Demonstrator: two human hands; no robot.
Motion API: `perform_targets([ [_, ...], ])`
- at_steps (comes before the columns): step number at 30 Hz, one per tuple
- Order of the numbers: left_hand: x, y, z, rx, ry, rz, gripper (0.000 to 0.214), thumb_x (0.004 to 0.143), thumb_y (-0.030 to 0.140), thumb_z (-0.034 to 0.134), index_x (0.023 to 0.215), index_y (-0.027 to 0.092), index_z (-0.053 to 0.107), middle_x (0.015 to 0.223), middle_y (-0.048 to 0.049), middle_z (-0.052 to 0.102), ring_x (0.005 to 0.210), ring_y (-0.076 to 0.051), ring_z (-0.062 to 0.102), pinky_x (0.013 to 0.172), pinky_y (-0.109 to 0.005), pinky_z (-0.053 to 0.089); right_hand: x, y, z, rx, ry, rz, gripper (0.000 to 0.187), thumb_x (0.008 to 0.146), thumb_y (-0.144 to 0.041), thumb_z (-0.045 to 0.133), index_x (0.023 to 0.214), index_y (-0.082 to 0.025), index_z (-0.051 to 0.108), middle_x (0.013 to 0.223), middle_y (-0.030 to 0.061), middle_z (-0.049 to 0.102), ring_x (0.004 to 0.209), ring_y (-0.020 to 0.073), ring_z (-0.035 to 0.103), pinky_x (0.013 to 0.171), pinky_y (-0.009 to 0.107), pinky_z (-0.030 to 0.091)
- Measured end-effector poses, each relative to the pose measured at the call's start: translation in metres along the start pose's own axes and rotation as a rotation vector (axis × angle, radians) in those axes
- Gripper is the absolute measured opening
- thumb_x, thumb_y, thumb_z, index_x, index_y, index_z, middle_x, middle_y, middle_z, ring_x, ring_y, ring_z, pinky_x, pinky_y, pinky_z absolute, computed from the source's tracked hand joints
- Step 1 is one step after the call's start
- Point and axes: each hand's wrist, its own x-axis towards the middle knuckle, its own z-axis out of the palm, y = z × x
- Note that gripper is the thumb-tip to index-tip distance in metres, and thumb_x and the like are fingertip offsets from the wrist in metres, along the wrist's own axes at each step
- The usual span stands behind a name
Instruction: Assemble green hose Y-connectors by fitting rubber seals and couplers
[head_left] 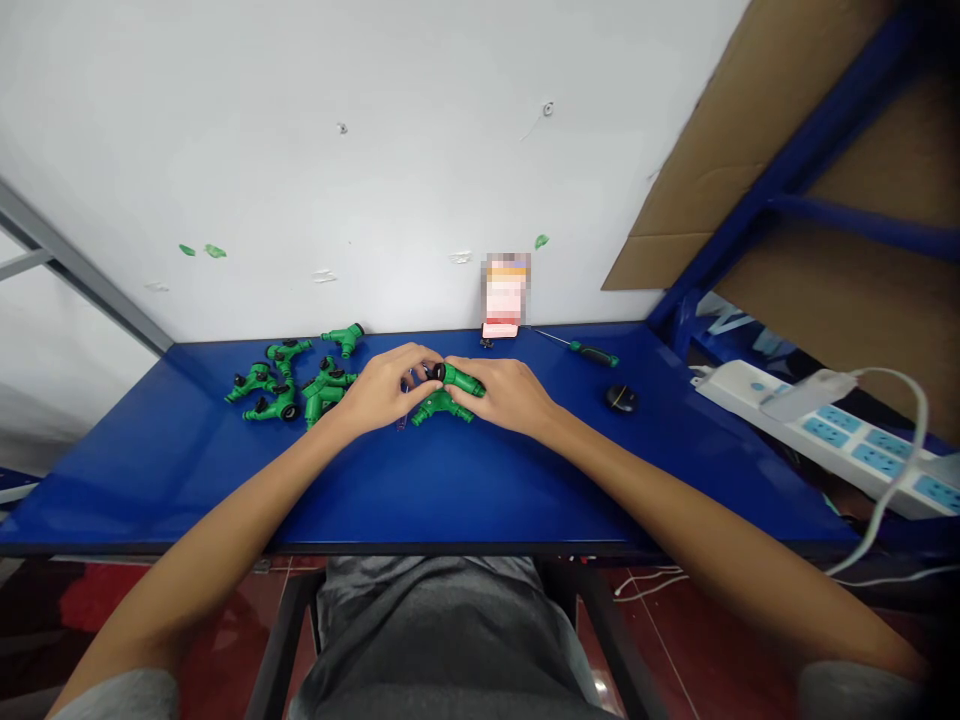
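In front of me, near the middle of the table, my right hand is closed around a green plastic hose splitter with a black collar at its left end. My left hand is curled, its thumb and fingertips meeting at that black collar. Just below, two green branches spread apart; whether they belong to the same splitter or to another one I cannot tell. Small dark bits show behind the left thumb, too small to name. Left of my left hand lie several similar green splitters with black parts.
A screwdriver with a green and black handle lies at the back right of the blue table. Closer in is a round black object. A blurred upright screen leans at the wall. A white power strip with cables sits right.
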Motion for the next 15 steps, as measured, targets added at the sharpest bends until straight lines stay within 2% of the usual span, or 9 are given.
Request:
perform_targets([
  [11,-0.0002,0.0044,-0.0019,0.067,-0.005,0.091,0.029,0.11,0.046,0.059,0.12,0.021,0.07,0.121,-0.0103,0.074,0.089,-0.02,0.072,0.084,-0.034,0.06,-0.0007,0.0018,0.001,-0.021,0.004,-0.014,0.044,0.106,-0.041,0.064,0.147,-0.029,0.072,0.137,0.008,0.081,0.115,0.0322,0.081,0.085,0.039,0.062],
  [15,-0.0007,0.0064,-0.0011,0.092,-0.007,0.073,0.027,0.11,0.044,0.06,0.122,0.022,0.069,0.122,-0.0098,0.074,0.095,-0.021,0.073,0.087,-0.034,0.059,-0.0009,0.002,0.0016,-0.011,0.013,-0.016,0.041,0.105,-0.042,0.064,0.143,-0.029,0.075,0.13,0.0075,0.083,0.11,0.0315,0.082,0.082,0.037,0.061],
])
